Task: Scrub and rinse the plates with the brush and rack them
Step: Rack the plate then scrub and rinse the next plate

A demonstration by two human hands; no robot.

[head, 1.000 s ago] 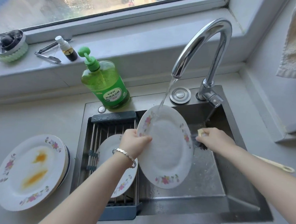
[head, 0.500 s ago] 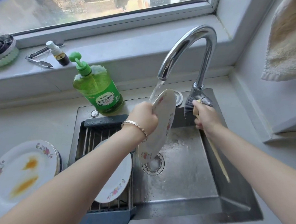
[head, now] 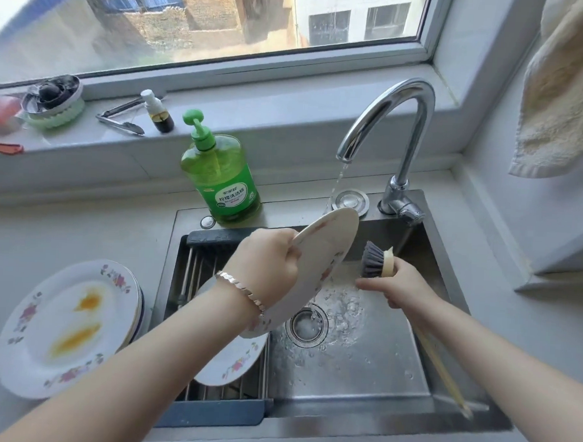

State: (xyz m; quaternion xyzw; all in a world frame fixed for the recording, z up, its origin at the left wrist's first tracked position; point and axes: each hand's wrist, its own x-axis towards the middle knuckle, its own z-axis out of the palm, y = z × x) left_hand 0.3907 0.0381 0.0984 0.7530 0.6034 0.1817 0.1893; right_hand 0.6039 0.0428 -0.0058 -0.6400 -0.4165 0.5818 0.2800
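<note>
Plate [head: 318, 256]: gripped by left hand [head: 264, 263], tilted under tap stream [head: 339, 177].
Brush [head: 374, 263]: grasped by right hand [head: 398, 289], just beside plate.
Rinse: plate best turned, both faces wetted.

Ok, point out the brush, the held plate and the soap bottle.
brush [head: 373, 261], head view, grey bristles.
held plate [head: 319, 252], head view, white face.
soap bottle [head: 223, 180], head view, green body.

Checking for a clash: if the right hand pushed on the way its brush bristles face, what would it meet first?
Likely the tilted plate held by the left hand, just left of the brush; depth unclear.
</note>
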